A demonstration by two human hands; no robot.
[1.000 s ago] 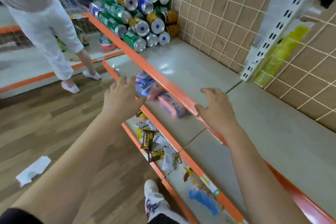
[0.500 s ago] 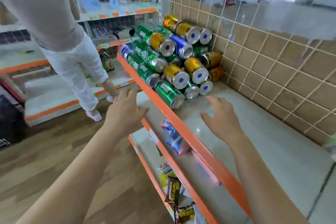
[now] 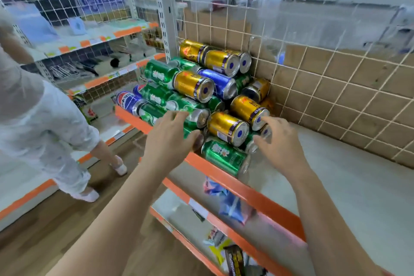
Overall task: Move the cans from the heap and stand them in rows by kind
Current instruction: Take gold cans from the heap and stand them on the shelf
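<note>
A heap of cans lies on its side in the shelf's far left corner: gold cans [image 3: 226, 129], green cans [image 3: 224, 155] and blue cans [image 3: 218, 83], ends facing me. My left hand [image 3: 170, 139] is at the heap's front left, fingers and thumb curled round a green can [image 3: 188, 131] by the orange shelf lip. My right hand [image 3: 279, 141] reaches the heap's right side with spread fingers, its fingertips touching the can ends there; it holds nothing.
The grey shelf board [image 3: 336, 181] stretches right of the heap, backed by a wire grid over brown panels [image 3: 336, 87]. An orange lip [image 3: 246, 192] runs along the front. Snack packets [image 3: 228, 204] lie on lower shelves. A person in white [image 3: 44, 123] stands at left.
Both hands have moved forward from the shelf's front edge to the heap. My left hand has closed round a green can and my right hand now touches the can ends.
</note>
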